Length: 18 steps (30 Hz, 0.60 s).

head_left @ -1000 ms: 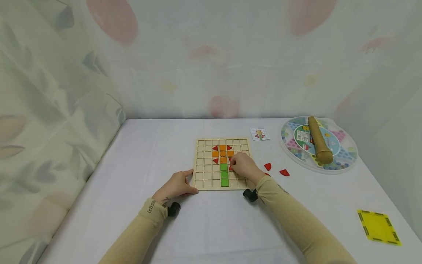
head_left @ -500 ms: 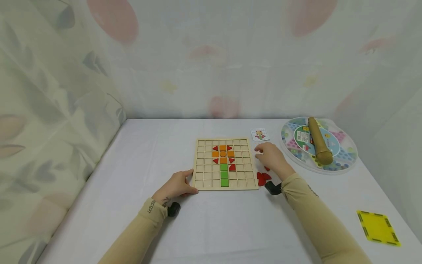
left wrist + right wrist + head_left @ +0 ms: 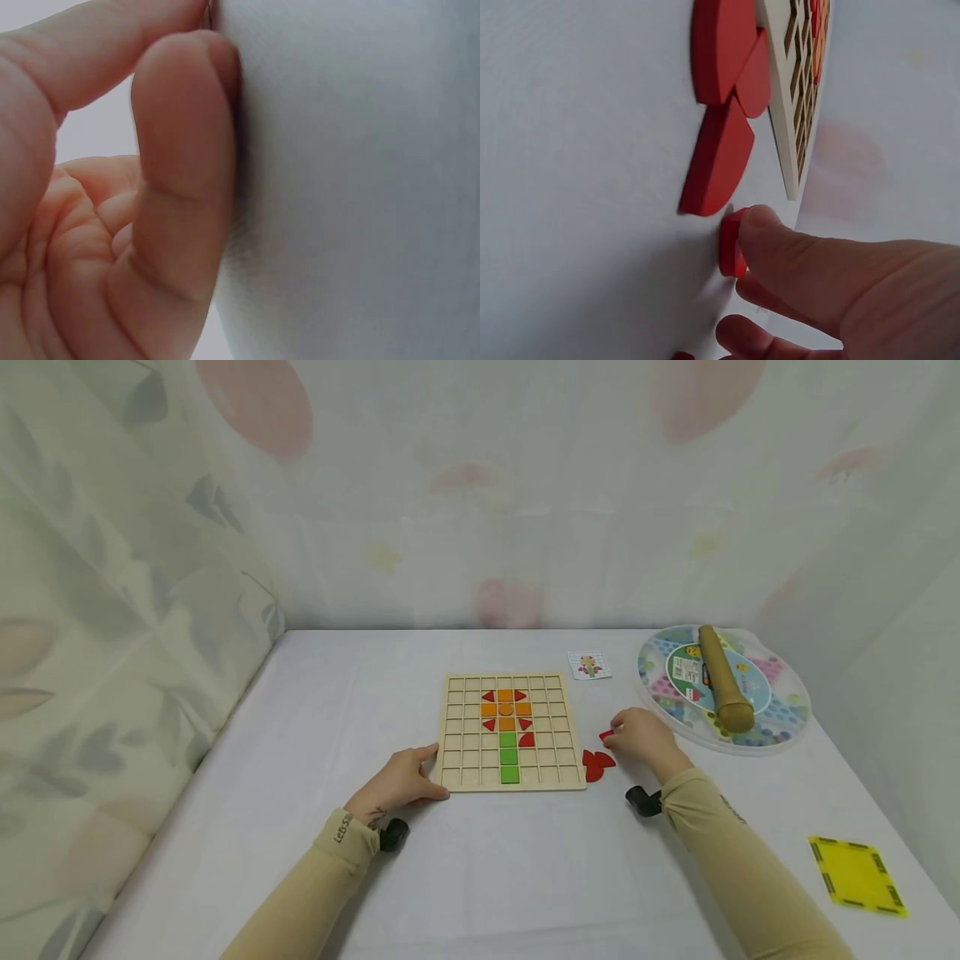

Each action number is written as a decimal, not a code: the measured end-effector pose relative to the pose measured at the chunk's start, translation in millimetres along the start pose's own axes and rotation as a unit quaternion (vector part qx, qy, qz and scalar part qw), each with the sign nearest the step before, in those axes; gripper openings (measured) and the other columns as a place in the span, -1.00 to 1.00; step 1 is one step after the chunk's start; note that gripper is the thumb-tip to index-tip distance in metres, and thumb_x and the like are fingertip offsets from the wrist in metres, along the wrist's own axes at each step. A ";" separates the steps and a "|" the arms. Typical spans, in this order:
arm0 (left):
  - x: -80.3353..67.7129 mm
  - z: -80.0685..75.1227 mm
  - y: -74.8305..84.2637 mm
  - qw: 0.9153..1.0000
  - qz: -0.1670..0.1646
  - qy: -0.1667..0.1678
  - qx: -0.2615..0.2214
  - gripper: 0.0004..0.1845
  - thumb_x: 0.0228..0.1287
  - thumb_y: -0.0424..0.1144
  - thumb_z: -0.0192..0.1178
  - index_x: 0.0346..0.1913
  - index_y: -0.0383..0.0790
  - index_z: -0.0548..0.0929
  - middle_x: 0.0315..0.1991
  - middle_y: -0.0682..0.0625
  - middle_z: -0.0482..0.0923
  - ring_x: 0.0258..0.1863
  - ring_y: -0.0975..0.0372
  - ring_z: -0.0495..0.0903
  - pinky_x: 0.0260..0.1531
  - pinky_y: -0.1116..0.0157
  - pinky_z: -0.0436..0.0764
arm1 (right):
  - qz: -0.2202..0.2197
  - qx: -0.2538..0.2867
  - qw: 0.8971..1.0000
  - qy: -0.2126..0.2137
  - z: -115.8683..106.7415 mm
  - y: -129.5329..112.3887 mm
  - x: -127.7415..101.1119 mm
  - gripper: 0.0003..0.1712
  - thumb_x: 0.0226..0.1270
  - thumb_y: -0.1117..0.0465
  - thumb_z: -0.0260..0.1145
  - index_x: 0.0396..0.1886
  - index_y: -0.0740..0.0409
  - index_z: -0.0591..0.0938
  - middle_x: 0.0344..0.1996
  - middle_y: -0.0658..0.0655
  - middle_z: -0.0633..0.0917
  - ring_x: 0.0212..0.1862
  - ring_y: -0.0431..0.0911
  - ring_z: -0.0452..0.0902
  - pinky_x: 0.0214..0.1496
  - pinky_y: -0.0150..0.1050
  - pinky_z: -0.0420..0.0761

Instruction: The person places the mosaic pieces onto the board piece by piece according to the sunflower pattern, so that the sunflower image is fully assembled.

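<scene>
A square wooden grid board (image 3: 465,766) lies on the white table, with orange, green and red pieces set in its cells. My left hand (image 3: 396,778) rests at its lower left corner, index finger and thumb spread against the edges. In the left wrist view, those fingers (image 3: 184,165) touch the tabletop side; the board is out of sight there. My right hand (image 3: 645,742) is on the table right of the board. Its thumb and a finger pinch a red quarter-circle piece (image 3: 732,244). Close by lie several loose red pieces (image 3: 595,767), touching one another beside the board.
A small pattern card (image 3: 589,666) lies behind the board's right corner. Farther right, a brown microphone-shaped object (image 3: 723,681) rests on a round, colourful game box (image 3: 776,727). A yellow square frame piece (image 3: 858,874) lies at the front right.
My right hand has let go of a red piece on the board, moved right, and come down onto a loose red piece. The left hand has stayed put.
</scene>
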State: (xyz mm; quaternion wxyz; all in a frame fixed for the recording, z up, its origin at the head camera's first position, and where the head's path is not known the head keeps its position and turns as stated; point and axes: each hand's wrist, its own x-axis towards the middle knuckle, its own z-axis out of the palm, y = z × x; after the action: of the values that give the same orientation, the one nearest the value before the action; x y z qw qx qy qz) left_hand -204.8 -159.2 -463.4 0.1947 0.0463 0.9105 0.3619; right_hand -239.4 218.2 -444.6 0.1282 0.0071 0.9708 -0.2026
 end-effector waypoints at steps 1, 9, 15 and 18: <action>0.0 -0.1 -0.1 1.000 0.000 0.000 0.001 0.00 -0.17 -0.22 0.49 0.39 -0.22 0.20 -0.64 -0.06 0.46 -0.75 0.27 0.38 -0.69 0.38 0.37 | -0.004 -0.001 1.000 0.001 1.2 0.3 0.4 -0.57 0.13 0.13 0.32 -0.07 0.32 0.61 -0.09 0.28 0.62 -0.07 0.11 0.50 -0.02 0.01 0.47; -0.1 -1.0 0.5 1.000 0.002 -0.004 0.003 0.00 -0.16 -0.21 0.48 0.40 -0.22 0.18 -0.65 -0.05 0.47 -0.76 0.27 0.38 -0.70 0.38 0.36 | -0.011 0.010 1.000 0.011 4.7 -1.5 2.6 -0.73 0.09 0.21 0.34 -0.26 0.29 0.58 -0.28 0.23 0.62 -0.26 0.03 0.47 -0.21 -0.11 0.47; -0.4 -1.5 0.8 1.000 -0.001 -0.004 -0.002 0.00 -0.16 -0.21 0.49 0.40 -0.19 0.18 -0.65 -0.06 0.47 -0.76 0.26 0.39 -0.69 0.38 0.36 | -0.004 0.055 0.998 0.029 5.7 -7.4 2.3 -0.76 0.08 0.25 0.34 -0.28 0.25 0.54 -0.38 0.18 0.59 -0.36 -0.01 0.44 -0.34 -0.23 0.43; -0.5 -1.4 1.0 1.000 0.001 -0.004 -0.002 0.00 -0.16 -0.22 0.49 0.40 -0.21 0.19 -0.65 -0.06 0.47 -0.76 0.26 0.39 -0.69 0.37 0.37 | -0.020 0.081 0.995 0.051 3.9 -14.3 2.0 -0.79 0.13 0.26 0.31 -0.25 0.25 0.55 -0.42 0.17 0.59 -0.41 -0.03 0.46 -0.39 -0.26 0.42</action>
State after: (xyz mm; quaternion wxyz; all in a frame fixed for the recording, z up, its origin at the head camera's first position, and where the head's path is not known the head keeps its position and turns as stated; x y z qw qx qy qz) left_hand -205.0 -159.5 -461.6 0.1981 0.0488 0.9091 0.3633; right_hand -241.4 203.4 -442.9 0.0736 0.0086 0.9565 -0.2820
